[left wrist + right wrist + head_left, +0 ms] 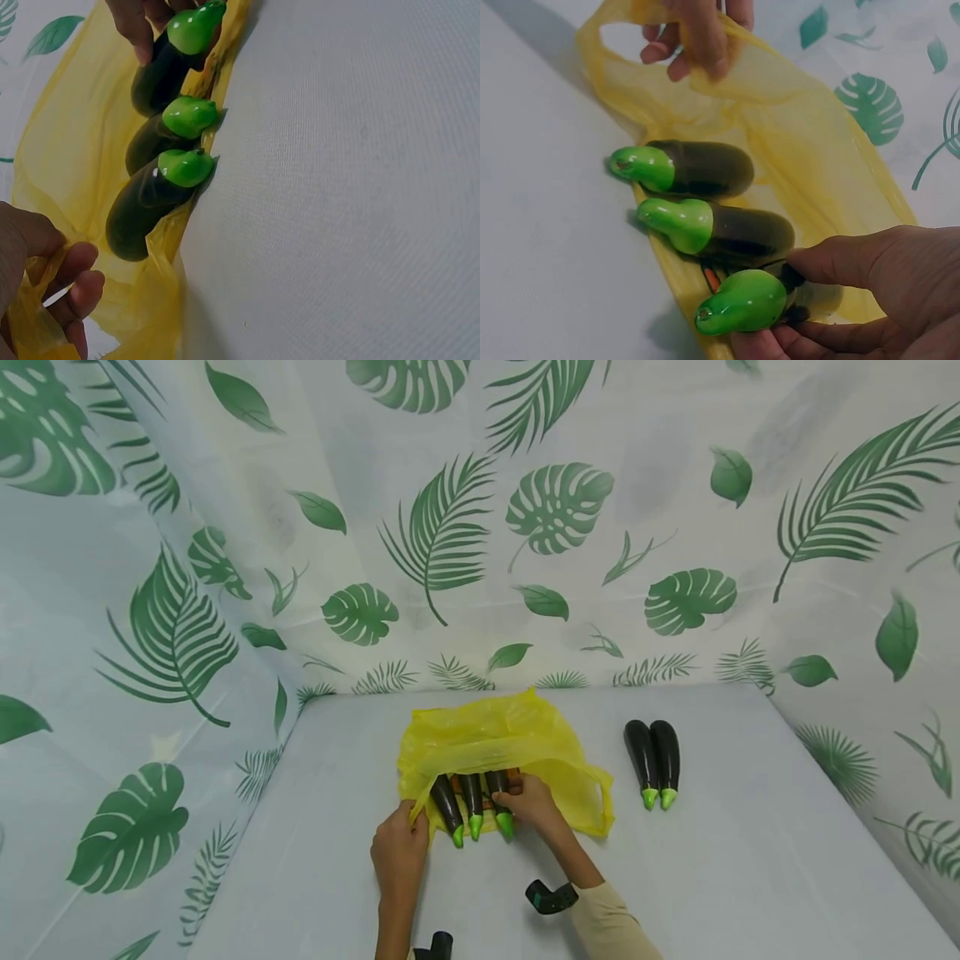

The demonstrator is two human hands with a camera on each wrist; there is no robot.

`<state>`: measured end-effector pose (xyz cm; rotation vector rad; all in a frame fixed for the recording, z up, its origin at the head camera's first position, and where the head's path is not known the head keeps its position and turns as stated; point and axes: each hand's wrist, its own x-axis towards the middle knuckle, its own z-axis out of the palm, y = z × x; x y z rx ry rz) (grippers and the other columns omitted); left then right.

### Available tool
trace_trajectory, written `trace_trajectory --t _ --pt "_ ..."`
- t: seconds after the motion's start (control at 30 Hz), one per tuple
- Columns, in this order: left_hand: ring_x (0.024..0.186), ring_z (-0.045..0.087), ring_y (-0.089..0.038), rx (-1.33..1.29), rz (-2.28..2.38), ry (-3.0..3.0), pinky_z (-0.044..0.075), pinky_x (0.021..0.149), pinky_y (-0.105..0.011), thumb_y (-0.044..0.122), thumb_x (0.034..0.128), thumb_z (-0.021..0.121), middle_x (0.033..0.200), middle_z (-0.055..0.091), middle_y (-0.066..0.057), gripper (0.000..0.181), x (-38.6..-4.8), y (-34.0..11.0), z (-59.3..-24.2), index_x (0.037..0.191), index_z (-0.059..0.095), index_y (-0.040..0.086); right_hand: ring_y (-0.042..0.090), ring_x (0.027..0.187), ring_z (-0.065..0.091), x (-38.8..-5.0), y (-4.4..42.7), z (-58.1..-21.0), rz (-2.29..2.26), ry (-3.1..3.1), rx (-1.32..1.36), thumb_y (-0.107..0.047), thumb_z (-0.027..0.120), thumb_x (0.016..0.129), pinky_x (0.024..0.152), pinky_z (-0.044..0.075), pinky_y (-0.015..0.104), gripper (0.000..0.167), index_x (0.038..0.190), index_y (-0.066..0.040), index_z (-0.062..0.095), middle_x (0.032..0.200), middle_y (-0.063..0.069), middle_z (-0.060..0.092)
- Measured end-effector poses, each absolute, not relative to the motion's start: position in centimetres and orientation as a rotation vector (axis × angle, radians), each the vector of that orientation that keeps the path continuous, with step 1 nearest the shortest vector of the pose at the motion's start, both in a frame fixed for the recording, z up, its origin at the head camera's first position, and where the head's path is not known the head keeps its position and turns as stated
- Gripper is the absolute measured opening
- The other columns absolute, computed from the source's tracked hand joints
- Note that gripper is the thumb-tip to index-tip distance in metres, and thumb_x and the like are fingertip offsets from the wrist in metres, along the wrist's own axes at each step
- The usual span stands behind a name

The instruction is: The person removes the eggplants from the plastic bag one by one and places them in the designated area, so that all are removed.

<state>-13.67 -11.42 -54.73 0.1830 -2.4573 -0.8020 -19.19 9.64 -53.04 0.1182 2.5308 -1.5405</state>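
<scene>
A yellow plastic bag (480,727) lies on its side with its mouth toward me. Three dark eggplants with bright green stem ends lie side by side in that mouth: a left one (446,802), a middle one (472,793) and a right one (498,787). My left hand (399,852) holds the bag's left edge by its handle loop (45,300). With thumb and fingers, my right hand (532,803) grips the right eggplant (742,304); the green end sticks out past the bag's lower edge. The eggplants' far ends are hidden under the bag in the head view.
Two more eggplants (652,760) lie together on the white table (720,860), right of the bag. The bag's other handle (606,802) spreads toward them. Leaf-patterned sheeting (465,635) rises behind the table and at both sides.
</scene>
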Motion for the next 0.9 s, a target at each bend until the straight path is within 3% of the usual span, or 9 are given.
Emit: trace_trajectory --t 0.37,0.63,0.9 --pt "0.052 0.046 -0.013 0.178 -0.783 -2.442 0.038 0.047 -0.029 0.010 0.0853 0.066 0.063 0.063 -0.005 0.005 -13.6 -11.6 -54.8 0.086 0.069 0.006 0.028 0.092 0.065 -18.4 10.0 -52.9 -1.565 2.470 0.143 -0.018 0.072 0.086 0.069 0.057 0.038 0.057 0.129 0.014 0.052 0.110 0.024 0.062" --pt "0.052 0.045 -0.012 0.180 -0.780 -2.453 0.037 0.047 -0.028 0.010 0.0854 0.067 0.063 0.063 -0.005 0.005 -13.5 -11.5 -55.0 0.087 0.069 0.006 0.032 0.099 0.064 -17.7 10.3 -52.8 -1.566 2.408 0.172 -0.016 0.072 0.086 0.069 0.057 0.037 0.058 0.132 0.012 0.051 0.117 0.026 0.061" --pt "0.054 0.051 -0.013 0.173 -0.773 -2.454 0.042 0.049 -0.030 0.010 0.0853 0.068 0.068 0.067 -0.006 0.008 -13.5 -11.5 -54.9 0.091 0.071 0.005 0.023 0.089 0.063 -17.0 10.8 -52.7 -1.557 2.367 0.180 -0.015 0.072 0.086 0.069 0.058 0.037 0.055 0.130 0.011 0.052 0.108 0.021 0.062"
